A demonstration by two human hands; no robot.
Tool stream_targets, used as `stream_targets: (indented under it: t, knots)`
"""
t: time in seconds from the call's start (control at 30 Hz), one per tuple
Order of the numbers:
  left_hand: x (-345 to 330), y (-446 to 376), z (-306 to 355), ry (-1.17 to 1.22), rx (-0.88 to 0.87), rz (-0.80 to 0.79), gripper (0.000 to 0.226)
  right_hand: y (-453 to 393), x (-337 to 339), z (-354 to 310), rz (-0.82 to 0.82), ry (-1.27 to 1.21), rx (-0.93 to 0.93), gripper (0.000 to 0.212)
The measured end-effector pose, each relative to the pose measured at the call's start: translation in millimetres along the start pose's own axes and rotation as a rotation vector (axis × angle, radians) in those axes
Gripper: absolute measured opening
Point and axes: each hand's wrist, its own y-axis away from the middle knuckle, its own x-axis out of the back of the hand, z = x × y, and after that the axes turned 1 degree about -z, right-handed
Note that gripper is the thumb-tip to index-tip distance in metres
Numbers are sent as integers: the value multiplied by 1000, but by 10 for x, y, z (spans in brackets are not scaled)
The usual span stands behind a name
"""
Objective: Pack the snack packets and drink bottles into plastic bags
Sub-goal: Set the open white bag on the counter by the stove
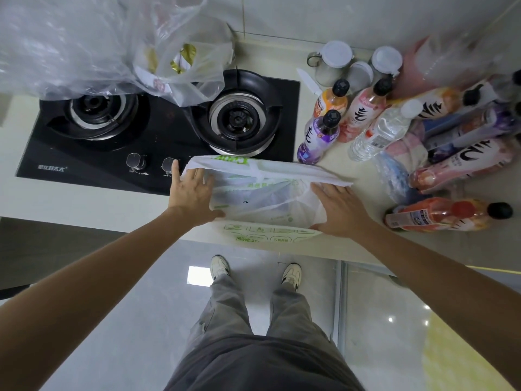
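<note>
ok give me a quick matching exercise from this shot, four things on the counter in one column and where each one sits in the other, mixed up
Things:
1. white plastic bag
2. clear water bottle
3. red drink bottle
4. clear bag with gold packet

Places:
A. lying nearest the counter's front edge, right side
B. over the stove's back
C. between both hands
D. leaning among the upright drink bottles

Pairs: 1-C, 2-D, 3-A, 4-B

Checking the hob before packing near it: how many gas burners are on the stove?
2: the left burner sits partly under the clear plastic bags; the right burner is beyond the white bag. None seems hidden.
</note>
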Motion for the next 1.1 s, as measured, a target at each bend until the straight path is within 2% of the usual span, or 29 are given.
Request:
stream_targets:
  t: [0.07,0.23,0.33,0.43,0.5,0.57,0.9,1.0,1.1]
  knots:
    - [11,68,-49,45,-61,111,82,52,39,46,73,-15,65,103]
    - [-83,252,-85,135,-262,515,23,119,45,53,405,109,253,40]
    - [-125,303,-13,136,-264,499,6,87,16,13,420,65,274,26]
    - [-137,331,44,107,-255,318,4,64,-10,45,285,-51,229,34]
    - [-115,342,99,26,-184,93,26,82,26,42,174,-108,150,45]
    - [-105,322,124,-11,-105,-34,47,100,82,12,90,-112,95,61]
    - [-17,277,240,-16,-34,-237,107,118,230,-27,-229,-96,-20,123]
    - [19,289,211,-4,-45,-259,112,109,275,-63,-248,-101,-22,128]
    - [7,294,140,21,-80,-229,116,109,303,-82,-228,-121,-29,123]
